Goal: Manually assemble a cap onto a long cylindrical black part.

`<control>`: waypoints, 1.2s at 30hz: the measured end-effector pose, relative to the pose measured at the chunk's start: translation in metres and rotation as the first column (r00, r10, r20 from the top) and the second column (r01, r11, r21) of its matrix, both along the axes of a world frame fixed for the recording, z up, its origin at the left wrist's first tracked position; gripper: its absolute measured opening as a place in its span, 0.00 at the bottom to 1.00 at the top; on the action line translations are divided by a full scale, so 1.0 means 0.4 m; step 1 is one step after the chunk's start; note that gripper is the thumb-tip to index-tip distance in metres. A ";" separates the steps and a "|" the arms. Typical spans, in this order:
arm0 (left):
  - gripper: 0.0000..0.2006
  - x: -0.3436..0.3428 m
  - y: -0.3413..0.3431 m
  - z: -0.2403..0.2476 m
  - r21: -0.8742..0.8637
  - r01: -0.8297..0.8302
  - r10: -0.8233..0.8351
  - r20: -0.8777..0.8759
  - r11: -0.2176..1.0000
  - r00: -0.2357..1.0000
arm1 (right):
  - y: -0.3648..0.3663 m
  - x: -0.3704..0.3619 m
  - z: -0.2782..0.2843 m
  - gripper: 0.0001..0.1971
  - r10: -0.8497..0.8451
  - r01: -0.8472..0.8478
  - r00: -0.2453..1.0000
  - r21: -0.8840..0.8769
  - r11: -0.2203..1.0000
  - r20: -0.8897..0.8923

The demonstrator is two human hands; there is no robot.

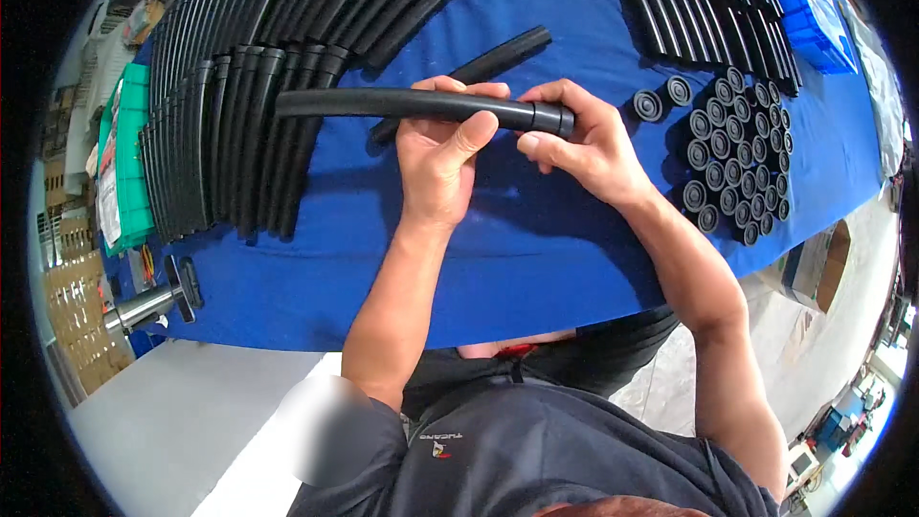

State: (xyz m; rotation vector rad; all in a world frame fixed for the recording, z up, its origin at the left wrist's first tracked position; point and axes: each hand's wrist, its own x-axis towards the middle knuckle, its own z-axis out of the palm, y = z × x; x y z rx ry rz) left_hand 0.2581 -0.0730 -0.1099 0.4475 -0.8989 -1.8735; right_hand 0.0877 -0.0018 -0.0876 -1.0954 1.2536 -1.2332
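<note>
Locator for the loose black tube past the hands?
Over the blue cloth, find the left hand and right hand holding a black tube. Just beyond, the loose tube slants, partly hidden behind them. Unlike the left tube group and right tube group, it lies alone.

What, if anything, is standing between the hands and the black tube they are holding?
Nothing visible: the left hand and right hand both touch the black tube directly. A second tube lies beyond, on the blue cloth, not between.
</note>
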 end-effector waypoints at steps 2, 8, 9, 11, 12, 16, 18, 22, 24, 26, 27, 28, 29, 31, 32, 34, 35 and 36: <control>0.18 0.004 -0.001 -0.007 -0.093 0.048 -0.046 0.019 0.995 0.999 | -0.002 0.005 -0.002 0.20 -0.010 0.010 1.000 -0.059 0.998 -0.004; 0.19 0.018 -0.004 0.010 0.085 0.045 -0.041 -0.050 0.995 0.998 | 0.002 -0.010 0.005 0.18 -0.004 0.004 1.000 -0.016 1.000 -0.014; 0.18 0.023 -0.007 0.014 0.111 0.041 -0.031 -0.092 0.993 0.995 | 0.002 -0.014 0.008 0.17 -0.005 0.003 0.997 -0.035 0.999 -0.071; 0.14 0.030 -0.016 0.015 0.114 0.021 -0.007 -0.114 0.993 0.993 | 0.002 -0.019 0.009 0.17 -0.010 0.003 0.992 -0.056 0.998 -0.129; 0.12 0.035 -0.021 0.006 0.083 0.019 -0.010 -0.110 0.996 0.994 | 0.002 -0.017 0.007 0.16 -0.028 0.020 0.991 -0.066 0.998 -0.130; 0.08 0.026 -0.018 0.009 0.086 -0.006 0.017 -0.121 0.996 0.993 | 0.001 -0.018 0.006 0.16 -0.068 0.040 0.970 -0.122 0.992 -0.235; 0.09 0.026 -0.015 0.013 0.111 -0.043 0.054 -0.103 0.993 0.993 | 0.000 -0.015 -0.006 0.16 -0.088 0.038 0.955 -0.176 0.984 -0.284; 0.08 0.040 -0.022 0.000 0.068 -0.023 0.030 -0.101 0.997 0.994 | -0.004 -0.003 -0.010 0.16 -0.104 0.041 0.951 -0.214 0.976 -0.290; 0.08 0.035 -0.025 -0.004 0.104 0.005 0.006 -0.105 0.995 0.994 | 0.002 -0.010 -0.015 0.16 -0.129 0.058 0.931 -0.210 0.976 -0.341; 0.09 0.027 -0.022 -0.005 0.137 -0.012 0.026 -0.101 0.990 0.995 | 0.003 -0.012 -0.010 0.15 -0.115 0.061 0.934 -0.166 0.984 -0.337; 0.09 0.020 -0.024 -0.007 0.129 -0.012 0.025 -0.106 0.992 0.994 | 0.006 -0.016 -0.006 0.15 -0.111 0.068 0.936 -0.139 0.988 -0.334; 0.09 0.019 -0.025 -0.002 0.121 -0.004 0.018 -0.114 0.993 0.993 | 0.011 -0.014 0.001 0.16 -0.090 0.079 0.972 -0.059 0.995 -0.218; 0.09 0.022 -0.028 0.003 0.113 0.005 0.009 -0.123 0.994 0.992 | 0.010 -0.012 0.005 0.16 -0.076 0.079 0.992 0.026 0.997 -0.101; 0.09 0.026 -0.033 0.002 0.104 -0.009 0.022 -0.120 0.995 0.993 | 0.003 -0.006 0.014 0.16 -0.053 0.039 0.987 0.092 0.995 0.152; 0.10 0.030 -0.034 0.002 0.103 -0.005 0.018 -0.134 0.995 0.991 | -0.001 -0.001 0.007 0.15 -0.039 0.026 0.989 0.089 0.996 0.144; 0.10 0.030 -0.034 0.003 0.094 0.001 0.012 -0.141 0.996 0.990 | -0.003 -0.001 0.001 0.15 -0.024 0.012 0.990 0.085 0.996 0.139; 0.10 0.030 -0.035 0.003 0.089 0.015 -0.001 -0.155 0.996 0.988 | 0.000 0.001 0.004 0.15 -0.031 0.025 0.995 0.067 0.997 0.092; 0.10 0.032 -0.035 0.004 0.097 0.020 -0.004 -0.162 0.995 0.987 | 0.002 0.003 0.007 0.15 -0.041 0.039 0.998 0.048 0.998 0.045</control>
